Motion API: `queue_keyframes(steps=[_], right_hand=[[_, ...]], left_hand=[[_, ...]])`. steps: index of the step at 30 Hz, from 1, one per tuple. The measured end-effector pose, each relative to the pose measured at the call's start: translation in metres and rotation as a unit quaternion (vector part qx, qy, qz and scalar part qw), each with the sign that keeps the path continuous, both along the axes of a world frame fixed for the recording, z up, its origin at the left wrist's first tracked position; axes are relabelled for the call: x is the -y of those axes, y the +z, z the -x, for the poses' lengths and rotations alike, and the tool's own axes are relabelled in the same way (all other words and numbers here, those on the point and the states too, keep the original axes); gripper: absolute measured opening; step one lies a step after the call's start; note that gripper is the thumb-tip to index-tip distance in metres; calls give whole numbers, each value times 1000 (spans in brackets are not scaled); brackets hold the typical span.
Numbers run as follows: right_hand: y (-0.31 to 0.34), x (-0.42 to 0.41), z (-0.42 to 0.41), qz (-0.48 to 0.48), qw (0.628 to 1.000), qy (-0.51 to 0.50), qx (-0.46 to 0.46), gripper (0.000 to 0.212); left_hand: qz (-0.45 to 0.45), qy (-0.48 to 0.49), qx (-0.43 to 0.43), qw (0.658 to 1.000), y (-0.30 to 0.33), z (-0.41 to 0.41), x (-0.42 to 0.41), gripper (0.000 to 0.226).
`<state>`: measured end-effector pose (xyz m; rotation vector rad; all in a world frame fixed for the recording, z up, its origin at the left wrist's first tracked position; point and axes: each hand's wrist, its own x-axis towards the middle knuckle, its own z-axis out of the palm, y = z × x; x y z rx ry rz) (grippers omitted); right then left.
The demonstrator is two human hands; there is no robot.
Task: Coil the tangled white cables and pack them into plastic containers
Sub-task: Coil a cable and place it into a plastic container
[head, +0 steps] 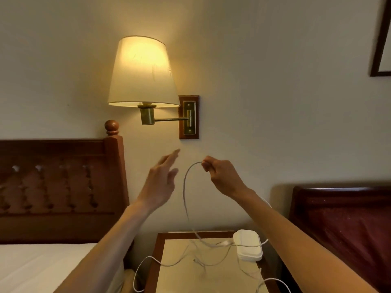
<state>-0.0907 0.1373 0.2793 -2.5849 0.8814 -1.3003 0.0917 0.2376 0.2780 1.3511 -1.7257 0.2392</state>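
Observation:
My right hand (220, 176) is raised in front of the wall and pinches a thin white cable (186, 195) near its end. The cable arcs to the left and hangs down to the nightstand (160, 250). There it joins a loose tangle of white cables (203, 259) spread over the top, with loops hanging off the left and right edges. My left hand (160, 182) is lifted to the left of the cable with straight fingers, touching nothing. A stack of white plastic containers (248, 245) sits on the nightstand's right side.
A lit wall lamp (143, 72) on a brass arm hangs above my hands. A bed with a dark wooden headboard (61, 187) stands at the left. Another dark headboard (342, 218) is at the right. A picture frame (380, 39) shows at the top right.

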Motion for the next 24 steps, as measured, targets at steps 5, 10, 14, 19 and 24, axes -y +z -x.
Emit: queue_keyframes(steps=[5, 10, 14, 19, 24], right_hand=[[4, -1, -10, 53, 997, 6, -55, 15], [-31, 27, 45, -71, 997, -7, -32, 31], [-37, 39, 69, -111, 991, -62, 38, 31], [3, 26, 26, -3, 995, -72, 66, 25], [25, 10, -7, 51, 998, -36, 20, 19]], left_hand=[[-93, -112, -123, 982, 8, 17, 16, 16], [55, -34, -263, 963, 30, -36, 5, 18], [-36, 16, -309, 950, 12, -75, 15, 20], [-169, 40, -215, 961, -14, -47, 28, 49], [-87, -154, -222, 959, 6, 9, 27, 38]])
